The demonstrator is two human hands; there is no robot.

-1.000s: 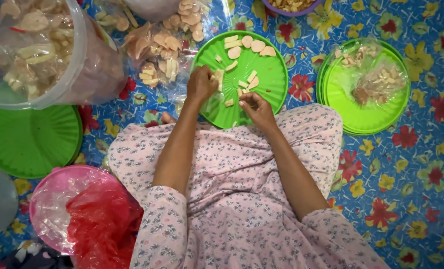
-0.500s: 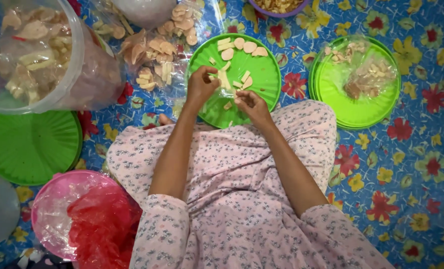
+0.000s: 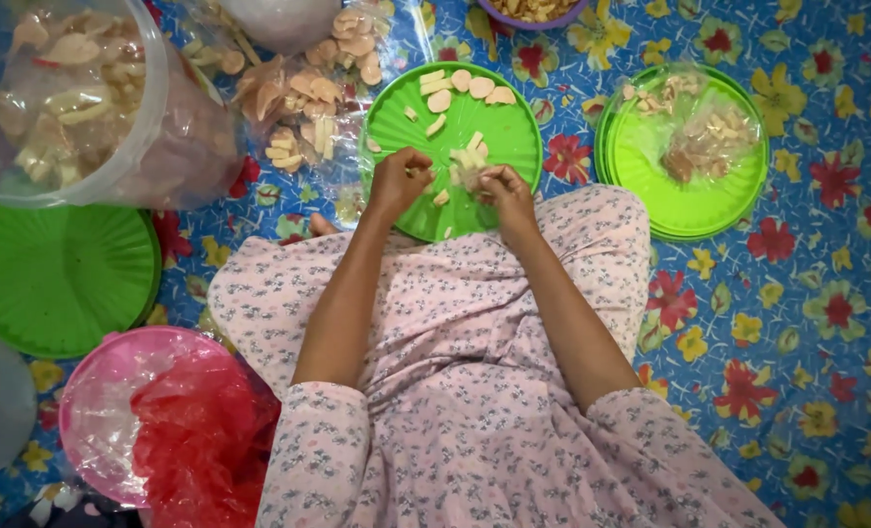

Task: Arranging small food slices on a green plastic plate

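A green plate (image 3: 406, 122) lies on the flowered mat in front of my lap, with pale cracker slices (image 3: 465, 86) along its far side. My left hand (image 3: 396, 181) is curled over the plate's near left part, pinching a small pale piece. My right hand (image 3: 504, 188) is closed around a small bunch of pale cracker pieces (image 3: 469, 161) just above the plate's middle. The two hands are close together, a few centimetres apart.
A second green plate (image 3: 641, 191) with a clear bag of crackers lies at the right. A clear bag of crackers (image 3: 308, 88) and a clear tub (image 3: 137, 166) sit at the left. An empty green plate (image 3: 54, 279) and a pink bowl (image 3: 88, 411) with red plastic are near left.
Both hands have shifted slightly towards the plate's middle. My right hand has gathered more pale pieces, and the view has drifted a little.
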